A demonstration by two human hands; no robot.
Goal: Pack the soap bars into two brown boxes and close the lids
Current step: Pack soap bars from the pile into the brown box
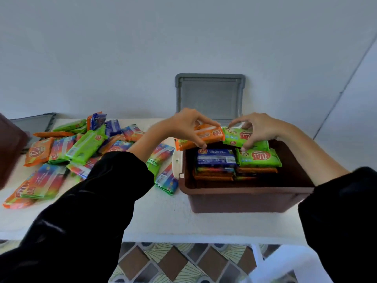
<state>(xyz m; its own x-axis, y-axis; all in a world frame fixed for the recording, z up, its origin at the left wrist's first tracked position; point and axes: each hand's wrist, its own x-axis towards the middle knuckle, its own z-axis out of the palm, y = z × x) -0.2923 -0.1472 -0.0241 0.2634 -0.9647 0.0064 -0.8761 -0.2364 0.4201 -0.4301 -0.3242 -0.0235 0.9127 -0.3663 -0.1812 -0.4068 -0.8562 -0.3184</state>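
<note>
Both hands are over the brown box [244,199], a smooth, rectangular plastic tub at the right of the white table [163,217]. Its grey lid [210,94] stands upright behind it, flat and framed, against the wall.

The left hand [189,127] pinches one orange soap bar [204,137] between thumb and curled fingers. It is a flat, glossy packet with its long axis running left to right and its right end tipped a little higher. The right hand [257,129] grips one green soap bar [238,136], also lying left to right and sloping slightly down to the right. The two packets meet end to end above the back of the box.

Inside are two stacks side by side – a blue bar [216,158] tops the left one and a green bar in the box [259,158] tops the right. Both lie flat, long axes across the box. Orange and rainbow edges show underneath, but the layers are too compressed to count.

Left of the box is a loose pile [81,148] of crinkly wrapped bars – green, orange, blue and rainbow-striped. They point every which way and overlap too much for an exact count, though there are well over a dozen. At the far left edge sits part of a second brown box [10,144], with a grey lid panel [32,123] behind it. Black, slightly shiny sleeves cover both forearms.
</note>
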